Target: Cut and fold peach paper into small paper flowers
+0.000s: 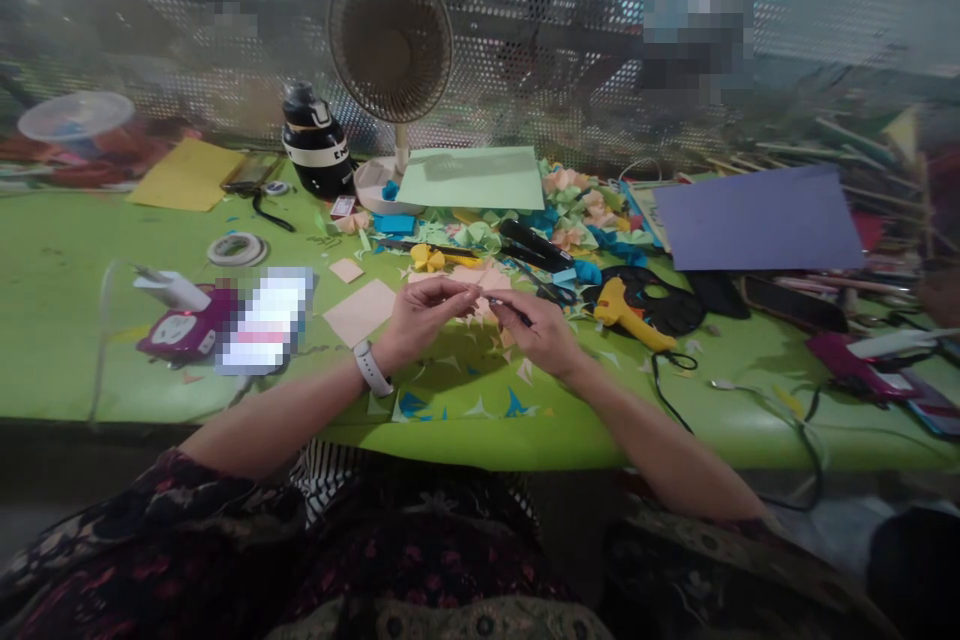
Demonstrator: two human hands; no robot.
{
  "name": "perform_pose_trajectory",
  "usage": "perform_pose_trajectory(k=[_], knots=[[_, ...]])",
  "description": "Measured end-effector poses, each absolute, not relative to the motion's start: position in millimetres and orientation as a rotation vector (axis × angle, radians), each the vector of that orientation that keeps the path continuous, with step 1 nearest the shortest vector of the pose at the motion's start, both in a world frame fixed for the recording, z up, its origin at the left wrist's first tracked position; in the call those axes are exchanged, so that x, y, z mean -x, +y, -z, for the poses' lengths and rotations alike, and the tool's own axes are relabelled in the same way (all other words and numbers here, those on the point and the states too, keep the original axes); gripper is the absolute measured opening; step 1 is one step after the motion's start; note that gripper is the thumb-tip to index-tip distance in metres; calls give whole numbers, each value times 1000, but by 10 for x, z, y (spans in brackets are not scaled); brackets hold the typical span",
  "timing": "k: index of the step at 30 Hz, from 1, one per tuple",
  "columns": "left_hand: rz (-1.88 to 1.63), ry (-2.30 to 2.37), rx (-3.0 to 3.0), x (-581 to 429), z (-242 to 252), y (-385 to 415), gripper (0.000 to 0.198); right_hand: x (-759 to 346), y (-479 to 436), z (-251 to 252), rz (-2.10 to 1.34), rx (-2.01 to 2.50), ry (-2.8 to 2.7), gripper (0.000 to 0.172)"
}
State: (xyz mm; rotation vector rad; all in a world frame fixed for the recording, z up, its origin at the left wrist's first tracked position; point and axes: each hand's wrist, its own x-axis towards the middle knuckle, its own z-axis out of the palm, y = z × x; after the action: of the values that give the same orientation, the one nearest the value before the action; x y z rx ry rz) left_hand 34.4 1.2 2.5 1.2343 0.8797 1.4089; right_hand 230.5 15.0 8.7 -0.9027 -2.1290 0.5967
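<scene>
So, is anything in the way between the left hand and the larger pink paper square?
Nothing visible stands between them: the larger pink paper square lies on the green tabletop close beside the left hand.

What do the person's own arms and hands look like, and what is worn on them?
Both hands, left hand and right hand, are ungloved. A white-strapped watch is on the left wrist; none shows on the right. The sleeves are dark and patterned, leaving the forearms bare.

Bottle (319, 155), fan (390, 35), tape (258, 248) — a green table (60, 320) holds them.
</scene>
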Motion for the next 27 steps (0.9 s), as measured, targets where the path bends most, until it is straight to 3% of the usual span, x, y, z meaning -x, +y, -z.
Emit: perform_pose_trajectory(k=[27], knots=[[-1366, 838, -1273, -320, -94, -6, 30, -2332, 185, -58, -617, 708, -2173, 25]])
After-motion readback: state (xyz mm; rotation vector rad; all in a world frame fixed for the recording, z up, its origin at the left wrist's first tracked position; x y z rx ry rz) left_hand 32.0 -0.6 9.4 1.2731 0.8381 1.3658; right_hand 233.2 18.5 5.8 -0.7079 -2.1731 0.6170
